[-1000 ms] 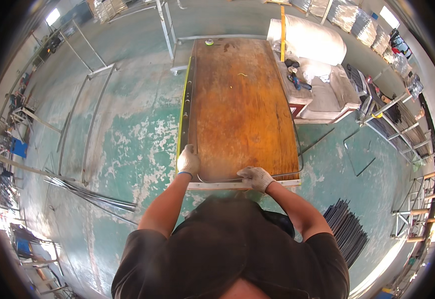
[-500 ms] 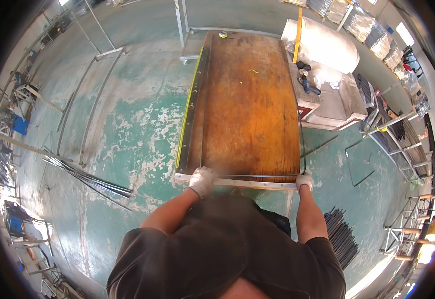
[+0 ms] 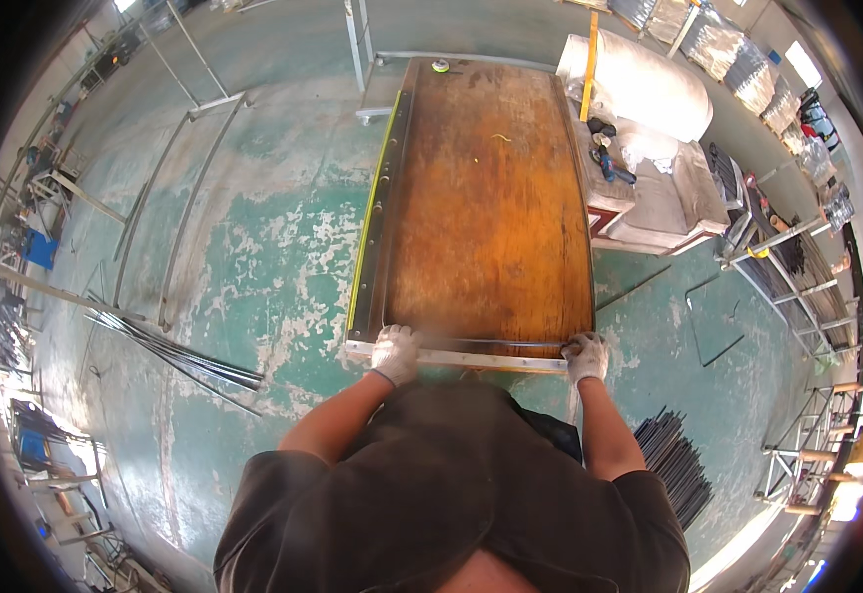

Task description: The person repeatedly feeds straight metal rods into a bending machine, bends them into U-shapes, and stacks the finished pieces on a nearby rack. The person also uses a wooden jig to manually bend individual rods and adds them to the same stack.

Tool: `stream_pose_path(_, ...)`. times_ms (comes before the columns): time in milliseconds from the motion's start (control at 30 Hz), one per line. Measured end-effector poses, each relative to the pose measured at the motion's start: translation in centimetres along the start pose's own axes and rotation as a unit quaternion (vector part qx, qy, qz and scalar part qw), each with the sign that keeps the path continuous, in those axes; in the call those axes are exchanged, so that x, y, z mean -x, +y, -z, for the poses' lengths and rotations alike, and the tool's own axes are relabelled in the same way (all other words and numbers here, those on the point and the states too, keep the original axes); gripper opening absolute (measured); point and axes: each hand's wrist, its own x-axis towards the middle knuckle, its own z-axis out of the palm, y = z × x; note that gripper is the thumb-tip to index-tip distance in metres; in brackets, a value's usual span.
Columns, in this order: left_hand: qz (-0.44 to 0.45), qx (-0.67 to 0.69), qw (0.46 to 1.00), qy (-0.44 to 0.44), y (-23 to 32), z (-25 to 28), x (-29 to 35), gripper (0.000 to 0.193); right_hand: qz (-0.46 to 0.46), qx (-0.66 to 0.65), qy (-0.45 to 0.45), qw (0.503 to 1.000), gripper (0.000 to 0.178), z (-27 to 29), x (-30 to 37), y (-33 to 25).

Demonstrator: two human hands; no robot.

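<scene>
A thin dark metal rod frame (image 3: 491, 343) lies on the brown wooden tabletop (image 3: 491, 198), its front bar running along the near edge. My left hand (image 3: 395, 354), in a whitish work glove, is closed at the frame's near left corner. Gloved likewise, my right hand (image 3: 585, 357) grips the near right corner, its fingers curled over the table's corner. The frame's long sides run away from me near the table's left and right edges. Below the front bar, a pale metal strip (image 3: 491, 362) edges the table. My fingertips are partly hidden.
A dark straightedge with a yellow-green edge (image 3: 376, 208) lines the table's left side. A tape measure (image 3: 440, 66) sits at the far end. To the right stands a beige sofa (image 3: 663, 188) with a blue-black power tool (image 3: 609, 166). Metal rods (image 3: 673, 465) lie on the floor.
My right hand has moved left with the frame's right side, from beyond the table's right edge onto its corner. My left hand and the frame's left side have shifted slightly left too.
</scene>
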Motion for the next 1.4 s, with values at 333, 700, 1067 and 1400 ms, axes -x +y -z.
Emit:
stream_pose_path(333,0.024,0.052,0.997,0.052,-0.5,-0.6,2.3,0.021,0.019,0.027,-0.025,0.999,0.022,1.1,3.1,-2.8)
stream_pose_path(700,0.033,-0.016,0.998,-0.045,0.7,1.7,1.5,0.022,0.221,0.082,-0.056,0.970,0.034,-1.4,4.2,-5.7)
stream_pose_path(1067,0.027,-0.046,0.996,-0.067,0.9,2.9,1.0,0.027,0.229,0.055,-0.049,0.971,0.031,-2.4,4.5,-5.5)
stream_pose_path(1400,0.027,-0.010,0.999,-0.030,0.6,2.3,1.2,0.019,0.042,-0.036,0.004,0.998,0.035,-0.8,2.5,-2.9)
